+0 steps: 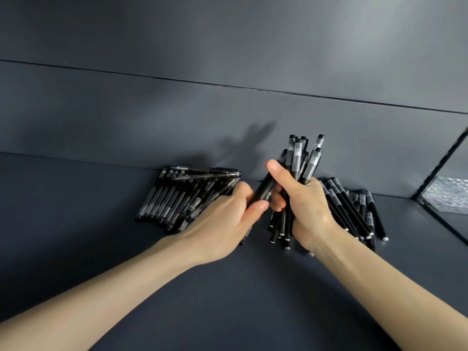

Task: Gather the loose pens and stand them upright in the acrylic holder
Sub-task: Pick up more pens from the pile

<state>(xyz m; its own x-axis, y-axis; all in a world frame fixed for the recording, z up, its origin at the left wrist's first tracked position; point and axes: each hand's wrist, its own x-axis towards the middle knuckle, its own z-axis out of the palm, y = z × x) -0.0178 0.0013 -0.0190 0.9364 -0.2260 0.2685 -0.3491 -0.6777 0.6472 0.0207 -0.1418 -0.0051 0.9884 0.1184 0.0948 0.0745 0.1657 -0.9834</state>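
My right hand (pixel 305 211) grips a bundle of several black pens (pixel 301 158), held nearly upright above the dark shelf, caps sticking up past my thumb. My left hand (pixel 228 216) pinches one black pen (pixel 263 190) between thumb and fingers and holds it against the bundle. A pile of loose pens (pixel 177 196) lies flat behind my left hand, against the back wall. More loose pens (pixel 352 211) lie to the right of my right hand. The edge of a clear faceted acrylic holder (pixel 448 196) shows at the far right.
The dark grey shelf surface (pixel 228 287) runs to a dark back wall (pixel 228 122). A dark divider edge (pixel 440 163) slants down at the right, in front of the clear holder.
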